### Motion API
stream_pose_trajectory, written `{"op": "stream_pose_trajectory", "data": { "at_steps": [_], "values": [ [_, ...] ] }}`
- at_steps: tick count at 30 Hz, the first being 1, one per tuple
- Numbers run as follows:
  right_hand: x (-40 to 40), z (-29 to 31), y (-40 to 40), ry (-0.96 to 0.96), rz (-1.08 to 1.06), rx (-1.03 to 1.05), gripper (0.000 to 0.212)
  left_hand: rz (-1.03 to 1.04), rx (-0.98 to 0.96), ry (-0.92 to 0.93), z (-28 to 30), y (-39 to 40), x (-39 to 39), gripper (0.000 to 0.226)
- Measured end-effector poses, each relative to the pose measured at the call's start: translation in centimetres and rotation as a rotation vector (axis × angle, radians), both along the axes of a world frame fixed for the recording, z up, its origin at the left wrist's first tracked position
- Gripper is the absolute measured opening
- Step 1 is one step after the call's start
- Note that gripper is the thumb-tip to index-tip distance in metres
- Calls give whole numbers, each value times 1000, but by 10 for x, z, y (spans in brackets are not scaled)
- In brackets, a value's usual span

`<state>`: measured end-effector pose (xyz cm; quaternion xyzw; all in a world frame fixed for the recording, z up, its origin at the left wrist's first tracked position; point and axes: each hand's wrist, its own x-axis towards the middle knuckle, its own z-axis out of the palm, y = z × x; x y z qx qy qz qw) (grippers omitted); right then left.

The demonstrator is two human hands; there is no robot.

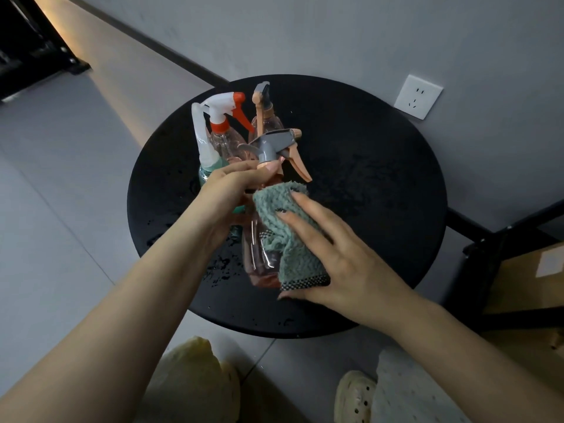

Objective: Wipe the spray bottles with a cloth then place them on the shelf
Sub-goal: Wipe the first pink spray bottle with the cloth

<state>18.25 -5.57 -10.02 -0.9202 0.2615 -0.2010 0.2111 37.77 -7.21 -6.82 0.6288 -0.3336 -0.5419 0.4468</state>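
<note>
Above a round black table (366,166) my left hand (225,193) grips the neck of a pink clear spray bottle (262,264) with a grey head and peach trigger. My right hand (329,251) presses a teal fluffy cloth (290,236) against the side of that bottle, fingers straight, thumb under the cloth's lower edge. Behind it on the table stand three more spray bottles: a green one with a white head (204,154), a pink one with a white and orange head (225,117), and a pink one with a peach and dark head (264,108).
Water drops lie on the table's near left part. A black shelf frame with a cardboard box (518,270) stands at the right. Another dark shelf (30,41) is at the top left. A wall socket (418,96) is on the wall behind.
</note>
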Motion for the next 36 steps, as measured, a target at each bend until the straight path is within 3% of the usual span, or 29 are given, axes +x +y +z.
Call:
{"op": "stream_pose_trajectory", "data": {
  "at_steps": [3,7,11,16,19,21,25,28,31,36],
  "values": [
    [0,7,2,62,79,-83,73,-13,14,42,-1,-2,5,19],
    [-3,8,3,78,197,-383,42,18,40,113,-2,-3,15,17],
    [-2,6,3,54,222,-499,37,15,17,166,-1,-3,13,17],
    [3,8,-1,-58,33,-224,38,-68,21,162,-5,-2,5,28],
    [4,4,-10,-94,-117,-26,41,-121,7,106,-8,-2,-3,15],
    [5,1,-14,-157,-197,113,44,-127,6,50,-11,-1,-6,22],
    [6,-3,-11,-216,-205,225,50,-134,17,48,-12,-1,-6,28],
    [6,0,-4,-168,-108,69,48,-141,10,70,-10,-2,-3,14],
    [3,6,-1,-87,60,-168,40,-109,19,132,-9,-3,0,23],
    [-1,8,1,54,313,-429,32,-57,15,51,-9,-3,5,25]
  ]
}}
